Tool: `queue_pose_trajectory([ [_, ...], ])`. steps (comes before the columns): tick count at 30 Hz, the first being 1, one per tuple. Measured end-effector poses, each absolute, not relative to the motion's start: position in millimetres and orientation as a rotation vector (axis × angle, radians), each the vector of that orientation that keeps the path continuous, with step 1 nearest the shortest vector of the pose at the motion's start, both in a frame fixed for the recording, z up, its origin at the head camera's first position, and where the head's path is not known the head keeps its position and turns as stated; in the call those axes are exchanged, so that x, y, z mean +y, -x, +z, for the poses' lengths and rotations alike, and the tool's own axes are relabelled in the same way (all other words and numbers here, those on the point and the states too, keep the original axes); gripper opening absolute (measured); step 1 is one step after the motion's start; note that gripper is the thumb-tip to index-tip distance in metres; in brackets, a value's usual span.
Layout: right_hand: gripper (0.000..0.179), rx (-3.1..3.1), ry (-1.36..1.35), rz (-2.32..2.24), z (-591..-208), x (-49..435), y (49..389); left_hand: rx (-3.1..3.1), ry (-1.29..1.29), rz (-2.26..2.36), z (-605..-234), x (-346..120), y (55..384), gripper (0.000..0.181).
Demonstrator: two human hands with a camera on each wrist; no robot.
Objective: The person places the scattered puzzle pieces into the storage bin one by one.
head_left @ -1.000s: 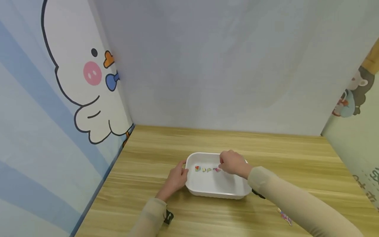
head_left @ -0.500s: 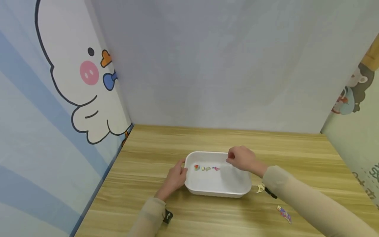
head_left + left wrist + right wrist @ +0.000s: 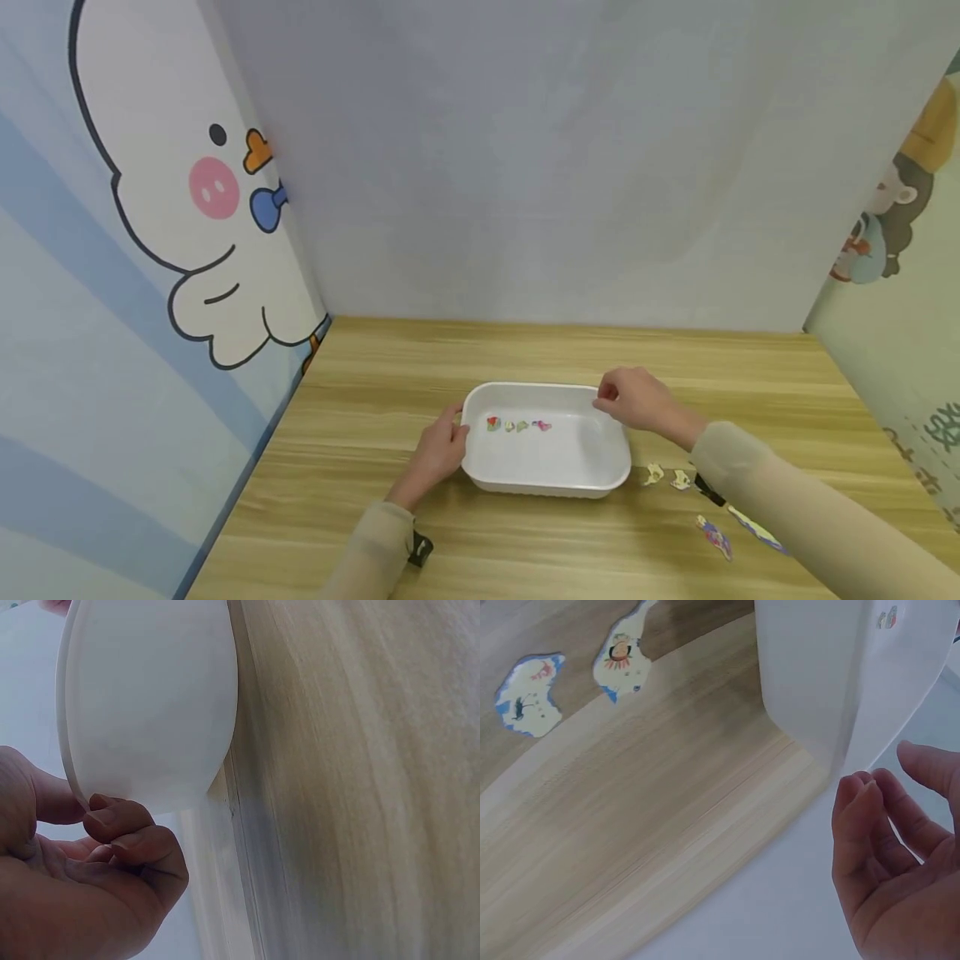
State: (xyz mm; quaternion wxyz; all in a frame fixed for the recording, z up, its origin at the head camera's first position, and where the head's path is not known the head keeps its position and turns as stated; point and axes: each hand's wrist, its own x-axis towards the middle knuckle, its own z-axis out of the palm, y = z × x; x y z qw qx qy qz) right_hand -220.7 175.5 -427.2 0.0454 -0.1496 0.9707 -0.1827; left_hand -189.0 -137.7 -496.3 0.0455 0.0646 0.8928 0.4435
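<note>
A white rectangular tray sits on the wooden table. My left hand pinches its left rim, thumb on one side and curled fingers on the other, as the left wrist view shows. My right hand is by the back right corner of the tray, fingers loosely bent. In the right wrist view the thumb stands apart from the fingertips, with nothing visible between them. Several small colourful flat pieces lie in a row inside the tray, among them a red-and-green piece and a pink piece.
Right of the tray lie two cream pieces with small pictures. A purple-and-red piece is nearer the front. Beside it a long yellow-and-blue piece is partly under the right sleeve. A grey backdrop stands behind the table.
My right hand has moved right, from above the tray's inside to its back right corner, uncovering the pieces on the table. The left hand keeps its hold on the rim.
</note>
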Motion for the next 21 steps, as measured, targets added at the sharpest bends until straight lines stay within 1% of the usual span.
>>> queue_pose_trajectory([
  [6, 0.016, 2.963, 0.455, -0.584, -429, 189, 216, 2.73, -0.191, 1.348, -494, -136, 189, 0.04],
  [11, 0.02, 2.988, 0.37, -0.617, -433, 202, 210, 2.723, -0.195, 1.354, -495, -136, 189, 0.04],
  [21, 0.019, 2.951, 0.388, -0.585, -456, 237, 193, 2.722, -0.187, 1.361, -496, -137, 189, 0.039],
])
